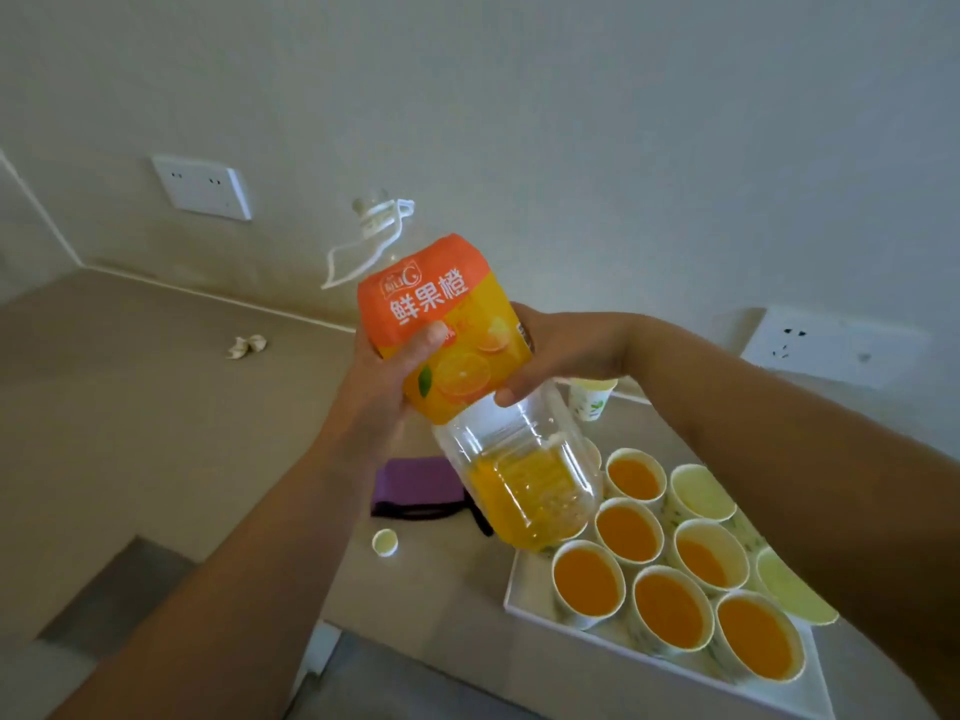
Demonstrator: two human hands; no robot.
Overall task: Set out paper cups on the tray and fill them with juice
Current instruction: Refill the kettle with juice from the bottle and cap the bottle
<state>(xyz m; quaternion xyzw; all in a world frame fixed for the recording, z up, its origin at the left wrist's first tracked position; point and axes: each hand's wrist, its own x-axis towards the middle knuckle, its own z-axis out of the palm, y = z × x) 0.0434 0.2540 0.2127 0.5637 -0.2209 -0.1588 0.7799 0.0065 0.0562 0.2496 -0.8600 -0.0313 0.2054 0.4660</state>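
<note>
The left hand point(382, 392) and right hand point(563, 350) both curl round the juice bottle point(447, 304), neck pointing up and away, base low over the tray point(525, 589); empty cups point(698, 493) sit below the right forearm.

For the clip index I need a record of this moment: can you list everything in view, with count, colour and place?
juice bottle: one, clear with orange label, uncapped, held tilted over the table, a little juice in its base
filled cups: six visible, white, on the tray; the bottle may hide more
empty cups: two, white, tray's right side
spare cup: one, white with green print, behind the tray
tray: one, white, on the table at the right
bottle cap: one, pale, left of the tray
fabric item: one, purple, under the bottle
crumpled paper: one, whitish, far left
wall sockets: two, white
table: one, beige
left hand, right hand: both grip the bottle
</note>
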